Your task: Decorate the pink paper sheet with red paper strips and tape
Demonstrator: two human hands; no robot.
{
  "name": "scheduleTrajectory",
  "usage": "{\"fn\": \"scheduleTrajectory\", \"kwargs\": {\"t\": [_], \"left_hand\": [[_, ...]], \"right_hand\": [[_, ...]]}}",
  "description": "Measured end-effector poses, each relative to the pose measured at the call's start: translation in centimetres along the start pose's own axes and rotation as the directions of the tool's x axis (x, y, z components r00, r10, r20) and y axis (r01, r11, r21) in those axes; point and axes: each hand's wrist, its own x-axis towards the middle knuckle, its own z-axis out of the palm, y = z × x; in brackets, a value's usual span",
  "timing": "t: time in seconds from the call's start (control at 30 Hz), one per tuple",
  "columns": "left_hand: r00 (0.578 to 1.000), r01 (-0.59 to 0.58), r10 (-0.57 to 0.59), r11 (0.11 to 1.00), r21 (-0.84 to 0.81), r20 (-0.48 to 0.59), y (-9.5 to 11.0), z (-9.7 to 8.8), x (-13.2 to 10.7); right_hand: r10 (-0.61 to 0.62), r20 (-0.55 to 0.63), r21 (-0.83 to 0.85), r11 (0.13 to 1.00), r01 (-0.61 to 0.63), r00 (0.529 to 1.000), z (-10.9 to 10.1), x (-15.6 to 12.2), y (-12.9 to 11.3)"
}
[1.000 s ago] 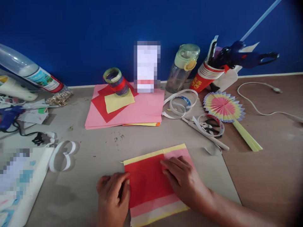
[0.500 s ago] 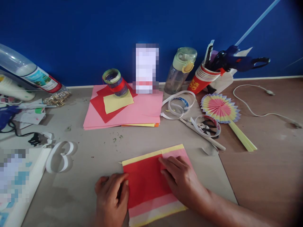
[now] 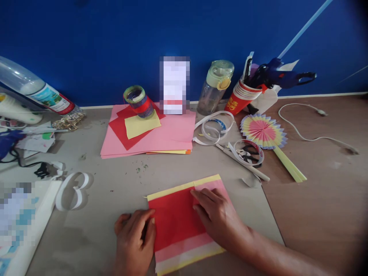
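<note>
A red sheet of paper (image 3: pixel 174 218) lies over layered pink, white and yellow paper (image 3: pixel 191 247), whose strips show along the top, right and bottom edges. My left hand (image 3: pixel 135 239) has curled fingers, with index finger and thumb closed on the left edge of the red paper. Across the right side of the sheets rests my right hand (image 3: pixel 220 212), fingers stretched out and pressed down. Its fingertips touch the red paper near its upper right edge. What lies under the right palm is hidden.
Behind are pink sheets (image 3: pixel 172 134), a wrapped jar (image 3: pixel 140 103), a bottle (image 3: pixel 214 92) and a red paper cup (image 3: pixel 243 97) of tools. To the right lie white strips (image 3: pixel 218 136), a knife-like tool (image 3: pixel 244 163) and a pleated paper fan (image 3: pixel 263 132). A curled white strip (image 3: pixel 59 195) stands left.
The whole view has shifted slightly, moving things on the right a little leftward. Both hands keep nearly the same place on the paper.
</note>
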Motion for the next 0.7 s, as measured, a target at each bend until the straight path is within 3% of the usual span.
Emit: {"fn": "scheduleTrajectory", "kwargs": {"t": [0.47, 0.7], "left_hand": [[1.0, -0.015, 0.015, 1.0, -0.001, 0.024, -0.14, 0.01, -0.24], [0.999, 0.01, -0.01, 1.0, -0.014, 0.04, -0.24, -0.02, -0.15]], "right_hand": [[-0.026, -0.005, -0.029, 0.999, 0.026, 1.0, 0.09, 0.05, 0.08], [0.029, 0.049, -0.016, 0.999, -0.028, 0.998, 0.05, 0.02, 0.1]]}}
